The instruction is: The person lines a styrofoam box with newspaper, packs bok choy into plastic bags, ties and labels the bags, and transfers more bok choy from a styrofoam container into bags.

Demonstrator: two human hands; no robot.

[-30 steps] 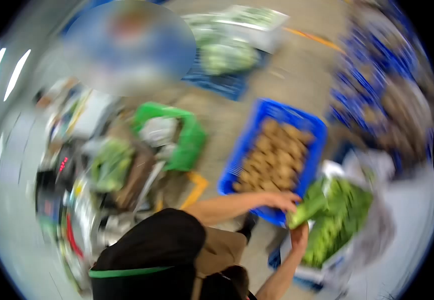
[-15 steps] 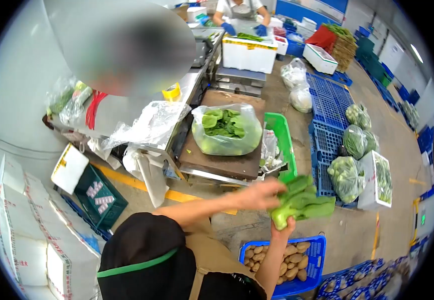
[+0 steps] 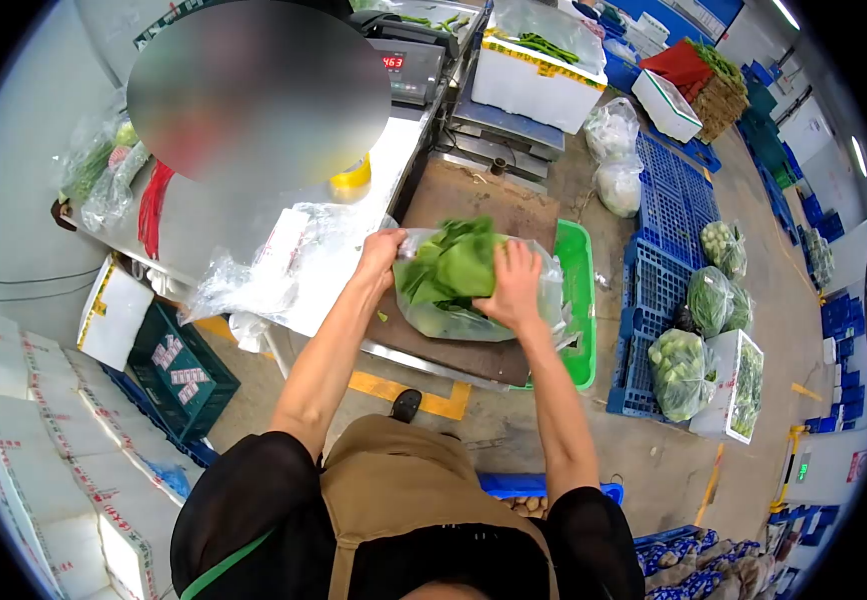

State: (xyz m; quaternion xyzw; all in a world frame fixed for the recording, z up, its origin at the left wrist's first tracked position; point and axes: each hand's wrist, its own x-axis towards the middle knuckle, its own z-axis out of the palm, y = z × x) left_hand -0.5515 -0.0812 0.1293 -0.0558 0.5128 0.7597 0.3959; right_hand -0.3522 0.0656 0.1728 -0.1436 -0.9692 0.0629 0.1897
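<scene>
Grey metal tabletop [image 3: 194,235] on the left, flat brown platform [image 3: 474,195] beside it. Translucent plastic bag [image 3: 436,318] sits on the platform, green leafy vegetables [image 3: 459,265] at its mouth. Left hand [image 3: 384,252]: grip pinching bag's left rim. Right hand [image 3: 514,285]: grip holding the vegetables. Bright green plastic crate [image 3: 582,310] just right of bag.

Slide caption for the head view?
Left hand grips the plastic bag; right hand holds leafy greens at its opening.

A slim white lamp [image 3: 859,155] glowed far right; glare bleached the flat silver metal table [image 3: 394,155] left, below a grey oval blur [image 3: 259,95]; edges bowed.
</scene>
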